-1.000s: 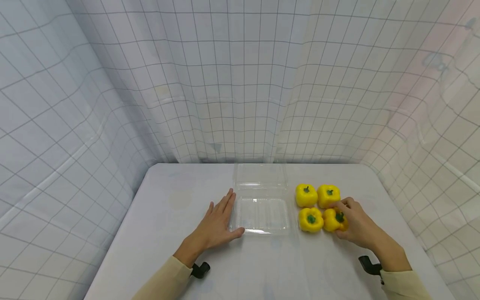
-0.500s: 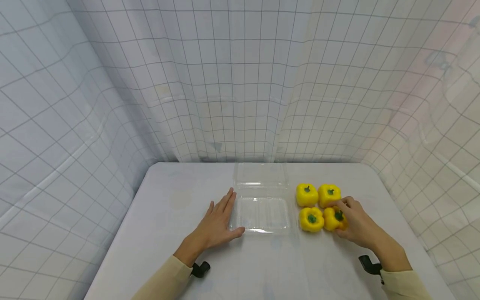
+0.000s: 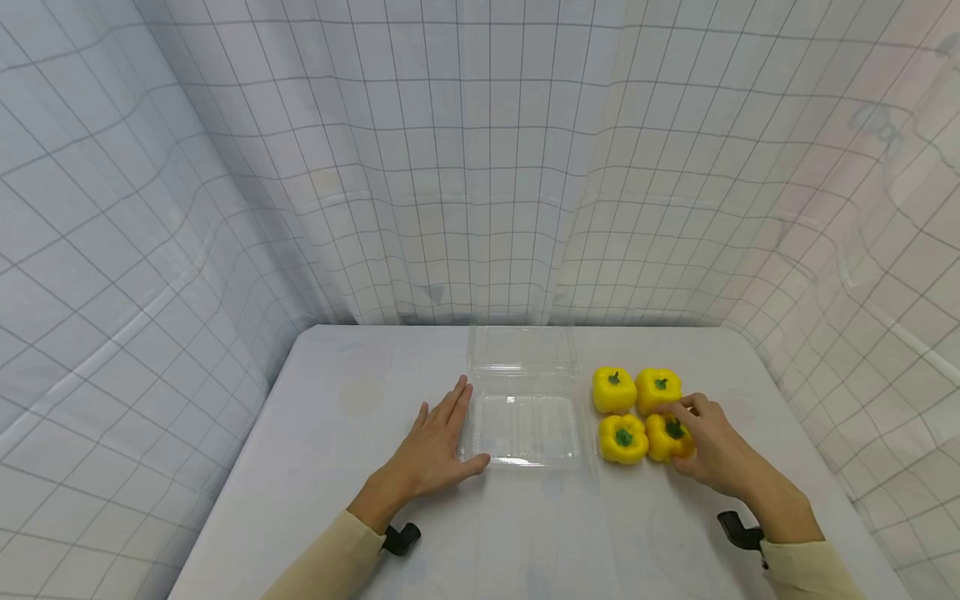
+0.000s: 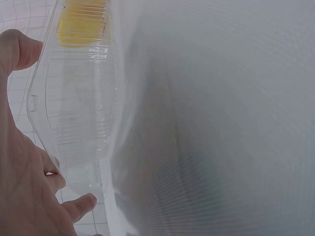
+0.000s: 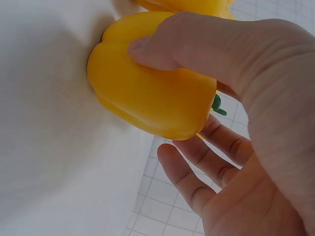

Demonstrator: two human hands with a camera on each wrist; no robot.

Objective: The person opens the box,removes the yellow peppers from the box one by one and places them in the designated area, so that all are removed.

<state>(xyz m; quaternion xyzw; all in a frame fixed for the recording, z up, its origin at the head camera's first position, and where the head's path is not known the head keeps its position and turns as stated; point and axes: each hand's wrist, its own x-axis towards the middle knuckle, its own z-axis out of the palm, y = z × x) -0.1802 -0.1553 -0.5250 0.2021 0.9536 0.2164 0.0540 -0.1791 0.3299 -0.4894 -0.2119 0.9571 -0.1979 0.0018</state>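
My right hand grips a yellow bell pepper, the front-right one of a close group. In the right wrist view the thumb lies along one side of this bell pepper, with the fingers around the far side and its green stem turned toward the palm. My left hand lies spread at the left side of a clear plastic clamshell container. Its thumb reaches the near left corner. In the left wrist view, fingertips are right at the container's rim.
Three more yellow bell peppers stand beside the held one: one at back left, one at back right and one at front left. The container's lid lies folded back toward the table's far edge. Gridded white curtains enclose the table.
The gripped bell pepper has turned slightly more upright, its stem shifting a little up and left. My left hand has stayed in place.
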